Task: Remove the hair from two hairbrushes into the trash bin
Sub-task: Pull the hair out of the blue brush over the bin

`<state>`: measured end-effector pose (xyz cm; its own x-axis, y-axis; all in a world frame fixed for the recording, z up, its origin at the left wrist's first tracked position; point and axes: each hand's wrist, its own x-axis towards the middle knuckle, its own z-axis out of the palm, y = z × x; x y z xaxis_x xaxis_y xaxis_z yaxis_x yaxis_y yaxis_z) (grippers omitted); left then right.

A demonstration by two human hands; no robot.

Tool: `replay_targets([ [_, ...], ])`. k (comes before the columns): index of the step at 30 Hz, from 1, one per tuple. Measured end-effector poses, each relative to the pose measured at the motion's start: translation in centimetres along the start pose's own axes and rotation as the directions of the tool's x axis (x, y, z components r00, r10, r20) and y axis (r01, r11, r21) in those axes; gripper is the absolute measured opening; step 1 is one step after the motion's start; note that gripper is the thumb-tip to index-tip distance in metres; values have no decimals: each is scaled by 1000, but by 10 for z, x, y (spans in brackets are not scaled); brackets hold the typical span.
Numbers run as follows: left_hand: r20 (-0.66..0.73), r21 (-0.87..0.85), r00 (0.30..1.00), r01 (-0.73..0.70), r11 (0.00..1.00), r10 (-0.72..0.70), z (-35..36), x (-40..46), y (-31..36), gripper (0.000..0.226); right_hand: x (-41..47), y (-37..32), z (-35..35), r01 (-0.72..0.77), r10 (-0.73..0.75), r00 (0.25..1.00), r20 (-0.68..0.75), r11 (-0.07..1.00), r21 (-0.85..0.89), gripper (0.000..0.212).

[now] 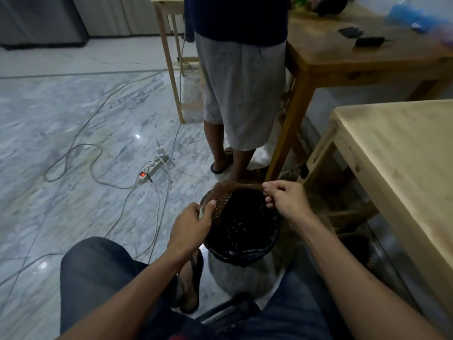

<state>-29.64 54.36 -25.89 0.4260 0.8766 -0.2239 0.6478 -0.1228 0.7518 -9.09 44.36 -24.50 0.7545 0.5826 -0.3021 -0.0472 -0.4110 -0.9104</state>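
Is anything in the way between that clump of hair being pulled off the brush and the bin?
Nothing visible. The right hand stretches the hair off the hairbrush, held by the left hand, directly over the open trash bin.

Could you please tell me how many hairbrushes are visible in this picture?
1: the hairbrush in the left hand over the trash bin. The second one isn't identifiable; it may be among dark items on the far table.

We cannot see the hairbrush (219,201) handle, covered by the left hand (190,223); the trash bin (242,251) interior is too dark to read; the standing person (241,77) is cut off above the waist; the blue object (414,17) on the far table (343,57) is blurred.
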Motion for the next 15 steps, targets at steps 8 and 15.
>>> replay_targets([
  [8,-15,140,987,-154,978,157,6,-18,8,39,-15,-15,-11,29,-10,984,178,994,-103,40],
  [15,-10,213,979,-196,957,203,6,-18,3,43,-25,-18,-8,118,-89,977,195,983,-142,8],
])
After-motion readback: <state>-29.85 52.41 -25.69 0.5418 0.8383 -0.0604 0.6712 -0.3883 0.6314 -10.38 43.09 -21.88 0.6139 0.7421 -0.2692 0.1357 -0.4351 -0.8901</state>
